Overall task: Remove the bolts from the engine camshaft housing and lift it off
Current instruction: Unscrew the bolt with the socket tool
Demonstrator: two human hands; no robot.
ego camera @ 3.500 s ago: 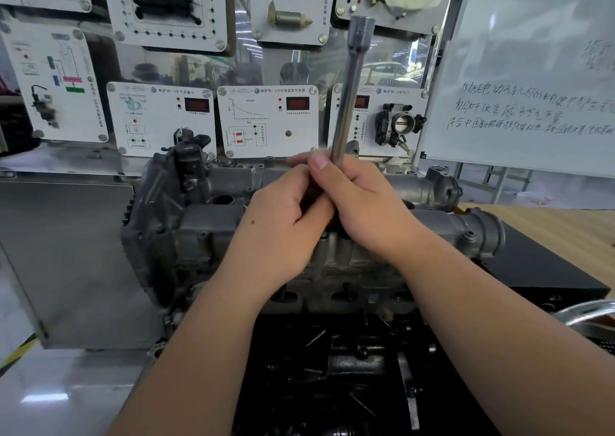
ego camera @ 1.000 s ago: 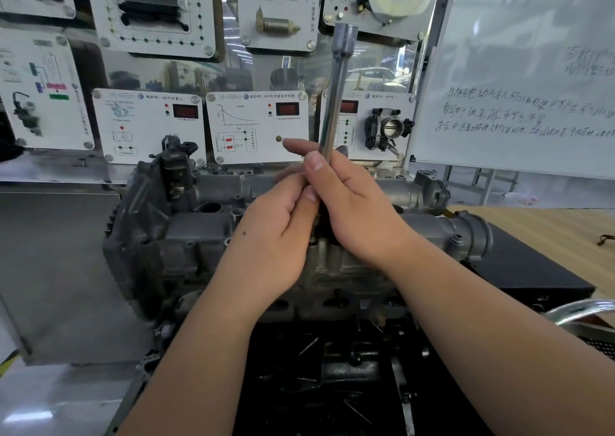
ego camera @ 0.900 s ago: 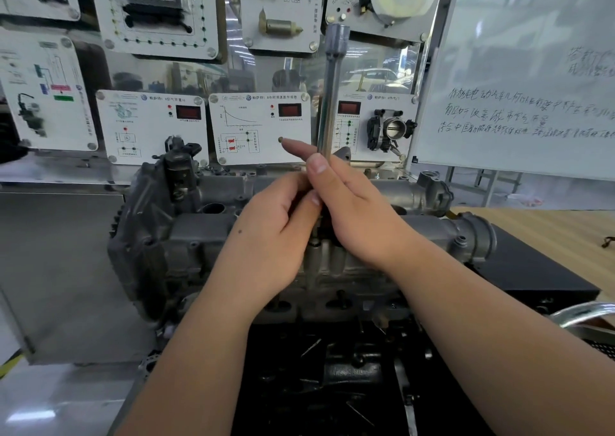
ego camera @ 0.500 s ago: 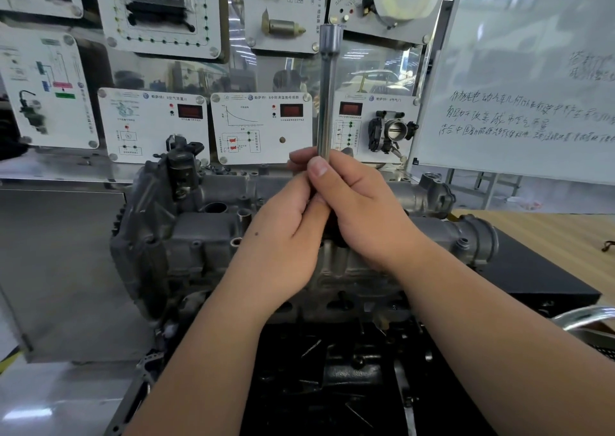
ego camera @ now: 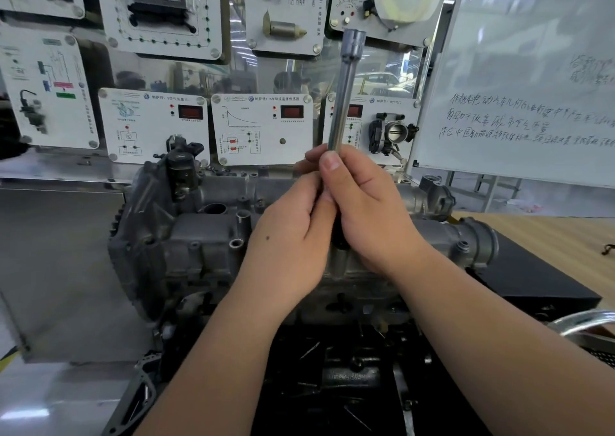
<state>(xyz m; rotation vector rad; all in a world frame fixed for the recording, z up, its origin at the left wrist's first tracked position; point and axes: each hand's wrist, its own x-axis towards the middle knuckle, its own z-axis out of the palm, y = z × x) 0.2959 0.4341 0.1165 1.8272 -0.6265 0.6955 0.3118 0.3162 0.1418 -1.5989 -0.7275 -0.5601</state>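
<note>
I hold the long socket extension bar (ego camera: 344, 96) upright between both palms, my left hand (ego camera: 293, 232) and right hand (ego camera: 369, 209) curled around it. Since a moment ago it has tilted slightly right as I twirl it, so a bolt looks to be backing out of the camshaft housing (ego camera: 206, 236) below, mid-tabletop.

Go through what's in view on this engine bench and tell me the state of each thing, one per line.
Left hand: curled round the tool's lower shaft.
Right hand: curled round the shaft, thumb up along it.
Socket extension bar: upright, leaning slightly right, socket end on top.
Camshaft housing: seated on the engine, not lifted.
Red panel displays: lit; digits unreadable.
Whiteboard: handwritten on.
</note>
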